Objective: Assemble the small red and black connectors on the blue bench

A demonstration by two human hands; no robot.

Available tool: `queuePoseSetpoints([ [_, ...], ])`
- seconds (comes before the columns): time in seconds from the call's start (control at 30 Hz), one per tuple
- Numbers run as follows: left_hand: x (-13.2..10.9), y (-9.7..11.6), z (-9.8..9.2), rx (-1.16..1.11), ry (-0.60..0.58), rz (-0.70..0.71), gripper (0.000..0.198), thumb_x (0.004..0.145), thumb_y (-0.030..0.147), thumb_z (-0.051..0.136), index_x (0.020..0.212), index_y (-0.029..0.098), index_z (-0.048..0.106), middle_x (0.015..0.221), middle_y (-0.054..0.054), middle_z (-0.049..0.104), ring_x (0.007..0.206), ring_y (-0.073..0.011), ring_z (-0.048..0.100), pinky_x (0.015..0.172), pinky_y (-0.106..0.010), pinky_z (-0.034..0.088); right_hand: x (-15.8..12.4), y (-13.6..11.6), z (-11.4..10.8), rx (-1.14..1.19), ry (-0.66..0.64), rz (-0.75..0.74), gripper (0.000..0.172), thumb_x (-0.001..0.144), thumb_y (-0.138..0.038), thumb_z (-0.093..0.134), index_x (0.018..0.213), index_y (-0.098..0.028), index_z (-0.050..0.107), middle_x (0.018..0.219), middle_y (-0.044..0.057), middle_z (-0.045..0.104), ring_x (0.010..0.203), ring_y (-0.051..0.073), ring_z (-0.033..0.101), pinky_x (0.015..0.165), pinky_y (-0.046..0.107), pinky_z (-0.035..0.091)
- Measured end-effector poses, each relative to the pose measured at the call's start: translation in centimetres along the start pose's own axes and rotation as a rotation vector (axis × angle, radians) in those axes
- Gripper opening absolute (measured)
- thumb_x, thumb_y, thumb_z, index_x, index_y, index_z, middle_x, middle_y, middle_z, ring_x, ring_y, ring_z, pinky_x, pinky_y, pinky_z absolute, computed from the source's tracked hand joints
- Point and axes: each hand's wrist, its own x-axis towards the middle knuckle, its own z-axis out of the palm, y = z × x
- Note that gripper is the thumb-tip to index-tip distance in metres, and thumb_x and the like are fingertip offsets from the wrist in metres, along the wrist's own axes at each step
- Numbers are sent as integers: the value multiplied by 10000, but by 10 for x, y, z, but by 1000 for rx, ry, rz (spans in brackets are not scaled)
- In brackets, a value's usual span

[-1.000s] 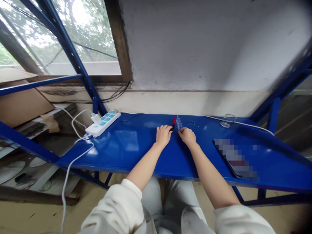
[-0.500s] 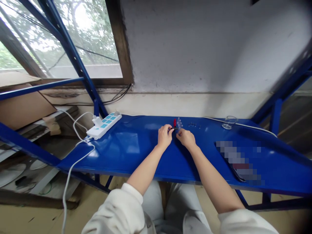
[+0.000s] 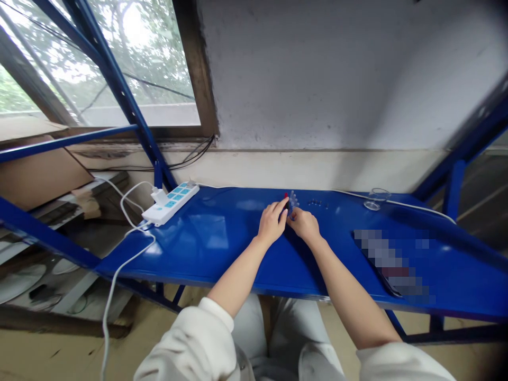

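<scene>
My left hand (image 3: pixel 273 221) is closed around a small red-and-black tool (image 3: pixel 286 196); its red end shows above my fingers, and its exact kind is hard to make out. Close against it stands a translucent, knobbly plastic strip (image 3: pixel 293 199), which looks like a terminal strip. My right hand (image 3: pixel 304 223) pinches the lower part of this strip between thumb and fingers. The fingertips of both hands nearly meet, and they hide where the tool and the strip come together. Several tiny dark pieces (image 3: pixel 317 202), perhaps screws, lie on the table to the right of the strip.
The blue table (image 3: pixel 222 254) runs along the wall. A white power strip (image 3: pixel 170 205) with a plug and cords lies at left. At right are a clear glass cup (image 3: pixel 376 199), a white cable (image 3: pixel 420 209) and a dark flat item (image 3: pixel 381 270), mostly blurred out.
My left hand has turned and moved slightly right and up, its fingers now covering more of the red-and-black tool. My right hand stays on the strip.
</scene>
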Motion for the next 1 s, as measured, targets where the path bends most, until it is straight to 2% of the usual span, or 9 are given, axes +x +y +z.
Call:
queuePoseSetpoints([
  [0.1, 0, 0, -1, -4, -17, 17, 390, 892, 265, 309, 1270, 234, 399, 1095, -57, 558, 994, -159, 502, 898, -315, 397, -1, 0, 0, 32, 15, 13, 247, 760, -428, 476, 815, -209, 578, 735, 56, 634, 670, 183, 589, 538, 237, 325],
  [0.27, -1, -1, 1, -17, -41, 29, 353, 887, 264, 327, 1204, 236, 480, 1041, -57, 574, 961, -155, 518, 884, -313, 413, -1, 1, 0, 106, 90, 3, 236, 756, -427, 480, 801, -214, 570, 711, 42, 634, 663, 169, 584, 527, 226, 301],
  [0.63, 2, -3, 4, -215, 93, -40, 220, 862, 292, 409, 956, 198, 584, 942, -51, 603, 886, -135, 554, 803, -281, 449, -3, 0, 2, 188, 185, -150, 226, 770, -402, 461, 742, -208, 574, 645, 6, 601, 585, 121, 545, 504, 205, 269],
  [0.83, 3, -2, 6, -244, 86, -83, 186, 850, 279, 425, 952, 198, 558, 928, -50, 598, 839, -131, 562, 765, -277, 451, -3, 1, 3, 206, 214, -173, 238, 778, -394, 453, 761, -197, 585, 625, 7, 595, 565, 115, 536, 512, 202, 278],
  [1.0, 3, -6, 10, -255, 136, -126, 199, 851, 290, 421, 975, 190, 539, 926, -57, 599, 840, -140, 563, 761, -281, 450, -5, -1, 0, 239, 234, -181, 263, 779, -425, 446, 755, -196, 573, 594, 1, 570, 546, 110, 513, 512, 197, 285],
])
